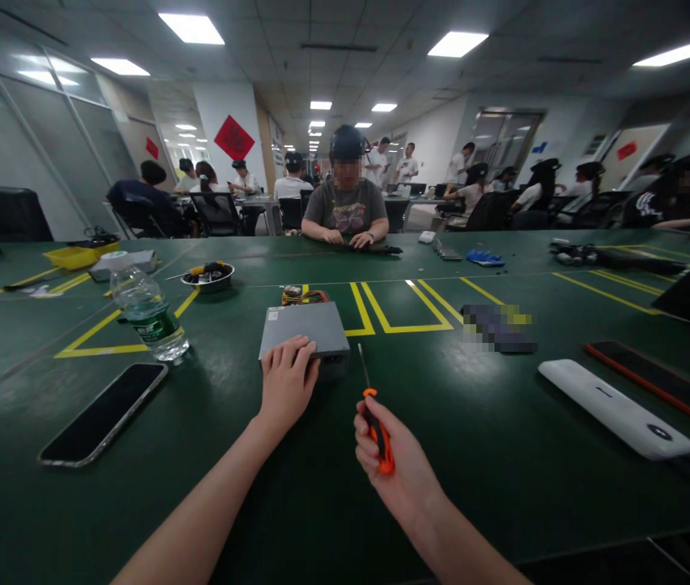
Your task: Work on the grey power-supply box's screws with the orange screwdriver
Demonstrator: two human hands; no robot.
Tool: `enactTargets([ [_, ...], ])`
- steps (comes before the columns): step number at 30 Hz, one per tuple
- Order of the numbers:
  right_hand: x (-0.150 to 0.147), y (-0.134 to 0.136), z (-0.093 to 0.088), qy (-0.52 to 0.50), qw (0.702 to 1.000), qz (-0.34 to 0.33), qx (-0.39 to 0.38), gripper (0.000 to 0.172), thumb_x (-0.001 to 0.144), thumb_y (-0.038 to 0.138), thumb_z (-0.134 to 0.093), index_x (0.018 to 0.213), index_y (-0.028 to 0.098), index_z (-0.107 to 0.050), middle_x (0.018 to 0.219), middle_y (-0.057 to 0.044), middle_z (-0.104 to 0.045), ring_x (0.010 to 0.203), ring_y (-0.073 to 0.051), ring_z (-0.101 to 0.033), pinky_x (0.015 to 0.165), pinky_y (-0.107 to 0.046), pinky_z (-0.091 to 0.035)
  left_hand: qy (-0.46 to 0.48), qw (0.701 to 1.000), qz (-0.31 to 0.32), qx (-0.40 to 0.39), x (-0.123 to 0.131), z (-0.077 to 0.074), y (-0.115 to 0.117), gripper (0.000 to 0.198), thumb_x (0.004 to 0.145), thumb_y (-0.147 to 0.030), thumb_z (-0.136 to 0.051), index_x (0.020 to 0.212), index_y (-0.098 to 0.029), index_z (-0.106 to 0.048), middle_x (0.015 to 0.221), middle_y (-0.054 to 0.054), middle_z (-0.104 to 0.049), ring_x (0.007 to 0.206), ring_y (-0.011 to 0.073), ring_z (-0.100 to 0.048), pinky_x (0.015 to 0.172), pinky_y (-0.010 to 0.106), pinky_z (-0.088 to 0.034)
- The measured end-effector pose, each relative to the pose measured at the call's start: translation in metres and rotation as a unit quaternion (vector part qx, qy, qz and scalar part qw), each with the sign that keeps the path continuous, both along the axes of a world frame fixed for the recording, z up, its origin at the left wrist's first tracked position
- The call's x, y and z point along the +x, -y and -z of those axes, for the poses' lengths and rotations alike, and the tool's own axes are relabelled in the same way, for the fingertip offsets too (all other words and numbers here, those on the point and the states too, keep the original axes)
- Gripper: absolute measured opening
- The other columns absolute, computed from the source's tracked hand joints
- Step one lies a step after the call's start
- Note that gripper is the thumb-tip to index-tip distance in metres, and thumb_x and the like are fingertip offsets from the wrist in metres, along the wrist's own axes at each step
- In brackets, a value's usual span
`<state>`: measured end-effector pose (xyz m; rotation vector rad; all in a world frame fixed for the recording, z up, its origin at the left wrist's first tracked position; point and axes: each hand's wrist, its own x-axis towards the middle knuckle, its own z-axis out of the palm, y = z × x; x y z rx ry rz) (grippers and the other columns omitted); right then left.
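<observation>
A grey metal computer power supply [314, 321] sits on the green table, with a bundle of coloured wires [305, 297] at its far side. My left hand [287, 378] holds it at the near left, fingers laid over the top and the thumb by the front edge. To the right, my right hand [397, 451] is wrapped round the orange and black handle of a screwdriver [381, 439]. Its thin shaft points up and away, the tip apart from the power supply's right side.
On the left are a smartphone [104, 416], a water bottle [153, 313] and a metal bowl [207, 278] with tools. A white device [616, 406] and an orange-edged phone [661, 380] lie on the right. Across the table a person [348, 203] sits working.
</observation>
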<state>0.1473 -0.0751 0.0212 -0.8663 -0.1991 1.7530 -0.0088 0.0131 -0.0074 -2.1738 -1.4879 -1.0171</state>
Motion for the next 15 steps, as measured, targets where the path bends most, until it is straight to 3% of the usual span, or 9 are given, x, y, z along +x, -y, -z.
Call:
enactTargets([
  [6,0.038,-0.057,0.006,0.117,0.991,0.027,0.057,0.013,0.082,0.025,-0.058,0.075,0.014,-0.058,0.065,0.000,-0.056,0.050,-0.007,-0.050,0.045,-0.017,-0.042,0.010,0.999,0.003,-0.033,0.001,-0.006,0.001,0.022,0.088,-0.024,-0.041,0.107,-0.022,-0.053,0.117,0.008,-0.056,0.111,0.0235,-0.047,0.090,0.042,-0.033],
  [8,0.040,-0.071,0.012,0.150,0.986,0.018,0.065,0.018,0.084,0.028,-0.056,0.095,0.014,-0.058,0.089,-0.004,-0.060,0.070,-0.013,-0.058,0.061,-0.027,-0.050,0.025,0.998,0.015,-0.058,-0.001,-0.012,0.003,0.023,0.089,-0.023,-0.037,0.107,-0.023,-0.053,0.115,0.007,-0.057,0.109,0.0220,-0.049,0.091,0.042,-0.034],
  [10,0.039,-0.080,0.018,0.173,0.982,0.018,0.079,0.029,0.087,0.032,-0.053,0.111,0.016,-0.052,0.110,-0.007,-0.055,0.090,-0.019,-0.057,0.074,-0.038,-0.050,0.055,0.994,0.038,-0.085,-0.004,-0.021,0.007,0.026,0.090,-0.024,-0.035,0.110,-0.023,-0.051,0.115,0.006,-0.057,0.108,0.0204,-0.050,0.093,0.041,-0.035],
  [12,0.035,-0.083,0.021,0.187,0.977,0.022,0.097,0.025,0.087,0.030,-0.052,0.108,0.016,-0.054,0.111,-0.007,-0.055,0.094,-0.020,-0.057,0.080,-0.039,-0.048,0.121,0.988,0.052,-0.079,-0.012,-0.030,0.010,0.032,0.090,-0.027,-0.035,0.121,-0.022,-0.044,0.123,0.008,-0.052,0.115,0.0197,-0.046,0.096,0.039,-0.036],
  [15,0.030,-0.082,0.022,0.190,0.973,0.022,0.127,0.011,0.087,0.024,-0.051,0.090,0.018,-0.060,0.098,-0.005,-0.063,0.092,-0.017,-0.060,0.086,-0.033,-0.047,0.242,0.969,0.023,-0.040,-0.027,-0.035,0.011,0.040,0.088,-0.032,-0.038,0.127,-0.022,-0.039,0.133,0.007,-0.043,0.126,0.0200,-0.035,0.106,0.039,-0.025],
])
